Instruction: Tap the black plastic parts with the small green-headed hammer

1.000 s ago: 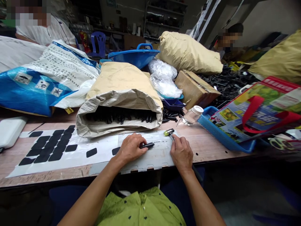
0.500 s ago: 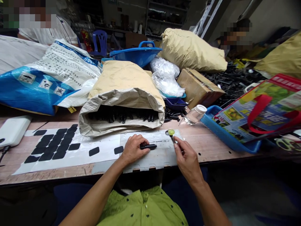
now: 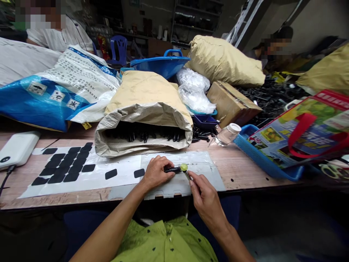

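The open tan sack lies on the surface, its mouth towards the person and black pieces showing inside. Just in front of that sack, the left hand has its fingers closed around a black tube, which sticks out past the thumb over a grey board. In front of the sack's right side, the right hand is clamped on the handle of a small hammer. The hammer's yellow-green head is at the tube's free end; whether they touch, I cannot tell.

In front of the sack and to its left, a white sheet carries black patches. Farther left of the sack is a white power bank with a cable. Right of the sack are a tilted glass, a cardboard box and a blue basket with a colourful shopping bag.
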`<action>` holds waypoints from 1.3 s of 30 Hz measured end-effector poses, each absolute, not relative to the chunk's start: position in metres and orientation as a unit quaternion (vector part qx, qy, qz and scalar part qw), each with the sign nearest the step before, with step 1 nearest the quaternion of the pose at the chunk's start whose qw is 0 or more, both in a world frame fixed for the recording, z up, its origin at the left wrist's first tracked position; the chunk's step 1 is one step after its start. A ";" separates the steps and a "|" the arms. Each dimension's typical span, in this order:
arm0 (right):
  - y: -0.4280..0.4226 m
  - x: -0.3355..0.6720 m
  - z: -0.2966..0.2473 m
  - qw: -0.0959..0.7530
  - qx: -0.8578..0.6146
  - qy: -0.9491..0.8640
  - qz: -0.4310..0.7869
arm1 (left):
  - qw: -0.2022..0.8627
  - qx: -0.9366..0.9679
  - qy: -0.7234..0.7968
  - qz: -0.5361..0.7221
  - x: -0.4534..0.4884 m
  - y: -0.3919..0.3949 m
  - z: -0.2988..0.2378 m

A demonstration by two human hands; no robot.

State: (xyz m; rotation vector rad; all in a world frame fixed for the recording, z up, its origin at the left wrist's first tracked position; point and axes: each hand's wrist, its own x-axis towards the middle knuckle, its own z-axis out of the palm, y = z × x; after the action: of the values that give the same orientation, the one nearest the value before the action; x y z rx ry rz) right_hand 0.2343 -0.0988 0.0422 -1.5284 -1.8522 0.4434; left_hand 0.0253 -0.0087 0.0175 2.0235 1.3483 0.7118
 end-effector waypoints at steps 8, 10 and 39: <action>-0.097 0.218 0.048 0.355 -0.564 -0.723 0.182 | 0.288 0.770 0.504 0.265 0.025 -0.009 0.014; -0.097 0.216 0.045 0.341 -0.567 -0.726 0.187 | 0.287 0.770 0.504 0.265 0.024 -0.009 0.014; -0.033 0.300 0.001 0.197 -0.692 -0.678 -0.149 | 0.463 0.804 0.335 0.168 0.028 -0.117 0.016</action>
State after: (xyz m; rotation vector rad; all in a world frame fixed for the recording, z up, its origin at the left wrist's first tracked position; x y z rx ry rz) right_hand 0.3001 -0.0335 0.0007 -1.9370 -1.8991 -0.4185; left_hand 0.0281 -0.1172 0.0157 1.9762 0.8225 0.4123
